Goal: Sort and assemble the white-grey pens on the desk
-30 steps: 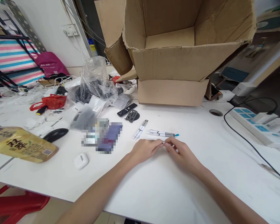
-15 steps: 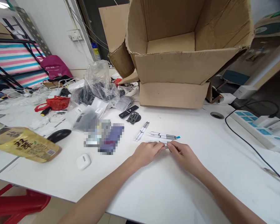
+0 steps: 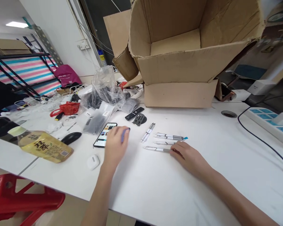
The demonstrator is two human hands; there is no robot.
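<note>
My left hand (image 3: 115,141) curls over a flat purple-blue thing (image 3: 123,135), mostly hidden beneath it, so its kind cannot be made out. Beside that hand lies a phone (image 3: 101,139) with its screen lit. The fingers of my right hand (image 3: 185,153) close around the grey end of a white pen (image 3: 157,149), which lies along the tabletop pointing left. Just beyond it is another white pen (image 3: 163,143), partly covered by the same hand. Farther back lie white and grey pens (image 3: 166,136), one with a blue tip, and a slanted pair of pens (image 3: 147,132).
A large open cardboard box (image 3: 176,94) stands at the back. Leftward are a remote control (image 3: 134,113), a white earbud case (image 3: 93,162), a drink bottle (image 3: 44,144) and plastic bags (image 3: 103,88). A power strip (image 3: 271,119) with a black cable sits right.
My left hand has left the pens and moved left onto the purple-blue thing. My right hand stays near the pens, now with one pen lying nearer me. The view has shifted slightly.
</note>
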